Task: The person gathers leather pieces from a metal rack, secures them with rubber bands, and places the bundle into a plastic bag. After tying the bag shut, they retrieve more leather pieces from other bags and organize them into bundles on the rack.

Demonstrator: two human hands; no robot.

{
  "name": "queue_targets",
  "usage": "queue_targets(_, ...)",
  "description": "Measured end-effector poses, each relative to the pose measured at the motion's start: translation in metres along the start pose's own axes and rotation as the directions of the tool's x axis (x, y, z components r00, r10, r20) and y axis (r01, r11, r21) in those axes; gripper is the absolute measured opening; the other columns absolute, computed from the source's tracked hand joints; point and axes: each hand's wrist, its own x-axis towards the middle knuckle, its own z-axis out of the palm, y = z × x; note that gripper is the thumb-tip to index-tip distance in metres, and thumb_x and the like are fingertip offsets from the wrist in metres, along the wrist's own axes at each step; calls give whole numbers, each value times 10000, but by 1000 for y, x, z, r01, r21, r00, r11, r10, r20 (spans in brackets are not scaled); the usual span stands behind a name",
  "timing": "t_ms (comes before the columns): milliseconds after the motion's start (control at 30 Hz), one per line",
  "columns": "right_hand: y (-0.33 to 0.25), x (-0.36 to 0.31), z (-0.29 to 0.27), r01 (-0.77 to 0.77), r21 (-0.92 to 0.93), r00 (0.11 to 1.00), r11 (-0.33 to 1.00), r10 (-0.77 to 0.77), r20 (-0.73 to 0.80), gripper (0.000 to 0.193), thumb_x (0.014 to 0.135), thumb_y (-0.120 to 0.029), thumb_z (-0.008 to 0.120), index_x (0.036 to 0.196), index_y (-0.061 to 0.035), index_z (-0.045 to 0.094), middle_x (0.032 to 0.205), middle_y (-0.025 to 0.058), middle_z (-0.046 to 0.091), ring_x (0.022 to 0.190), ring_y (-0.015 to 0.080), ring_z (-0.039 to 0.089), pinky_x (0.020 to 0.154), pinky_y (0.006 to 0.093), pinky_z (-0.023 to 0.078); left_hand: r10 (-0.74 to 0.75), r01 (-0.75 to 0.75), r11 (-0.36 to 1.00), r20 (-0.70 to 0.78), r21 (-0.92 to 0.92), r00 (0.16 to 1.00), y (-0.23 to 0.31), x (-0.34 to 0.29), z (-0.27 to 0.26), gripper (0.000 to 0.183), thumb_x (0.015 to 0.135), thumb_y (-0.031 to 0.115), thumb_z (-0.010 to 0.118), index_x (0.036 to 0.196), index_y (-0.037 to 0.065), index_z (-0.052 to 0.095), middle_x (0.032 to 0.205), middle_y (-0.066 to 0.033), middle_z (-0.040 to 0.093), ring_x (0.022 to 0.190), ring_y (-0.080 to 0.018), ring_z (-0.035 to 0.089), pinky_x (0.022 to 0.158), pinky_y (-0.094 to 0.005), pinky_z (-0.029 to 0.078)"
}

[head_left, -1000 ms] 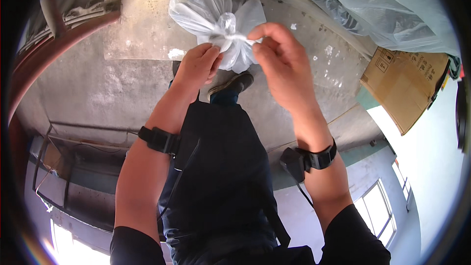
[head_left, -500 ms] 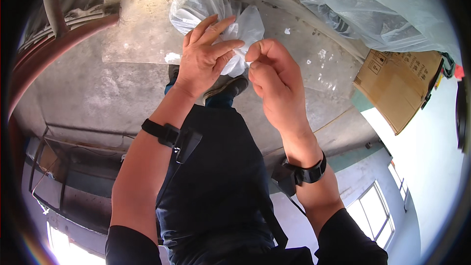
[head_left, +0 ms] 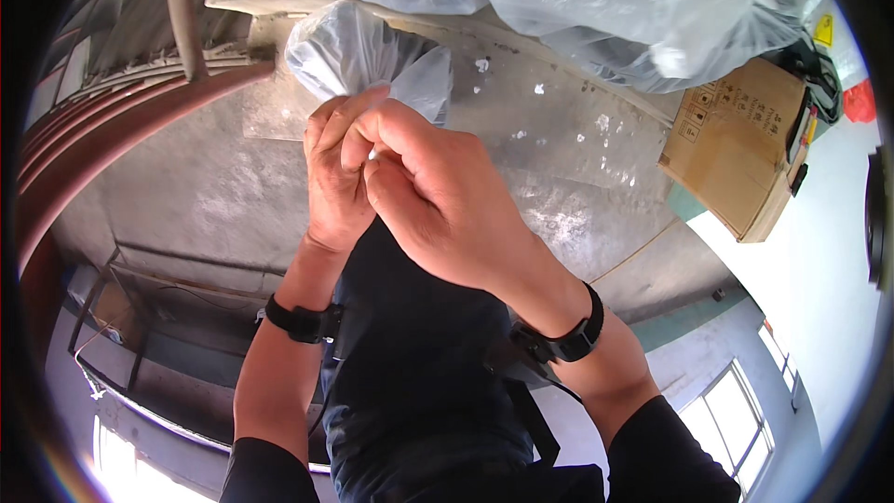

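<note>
Bag [head_left: 337,45] of thin, whitish, translucent plastic, seen at upper centre just beyond the hands, with the grey floor [head_left: 549,144] around it. Its left part is rounded and puffed out, streaked with bright highlights; fine creases run down it toward the fingers. Its right part forms a flatter, duller flap with a pointed upper corner, and a darker notch separates the two. The lower portion is hidden by the hands.

Right hand [head_left: 433,191]: thumb and forefinger pinched together in front of the left; a small white bit shows at the tips, too little to identify. Left hand [head_left: 337,163]: fingers bent and extended toward the bag, partly covered by the right; whether they grasp the plastic cannot be told. Large bags [head_left: 643,14] lie at the top, near a carton [head_left: 736,144] at right.
</note>
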Motion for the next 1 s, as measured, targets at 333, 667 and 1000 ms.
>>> queue_targets(333,-18,-82,-47,-128,-444,989,887,150,15,308,880,-82,593,1188,-84,612,1046,127,654,901,333,652,782,406,534,-628,578,773,-186,-262,755,-39,6,-88,302,996,189,523,1249,41,597,965,-119,670,888,-170,638,846,-330,480)
queue_targets(667,-5,-344,-90,-779,-401,612,483,726,-314,330,888,-186,552,1171,-41,640,962,140,708,882,307,693,784,401,535,-486,307,874,705,377,516,-29,-102,-171,326,982,262,486,1193,57,627,1077,-167,689,1009,-325,646,866,-412,498)
queue_targets(1000,22,-588,70,-451,859,-38,240,957,-288,244,878,-129,577,1075,-26,678,798,53,677,661,179,670,526,316,504,-846,601,511,484,615,223,-31,-84,-201,362,975,180,517,1329,110,547,1128,-119,675,820,-253,710,659,-394,563)
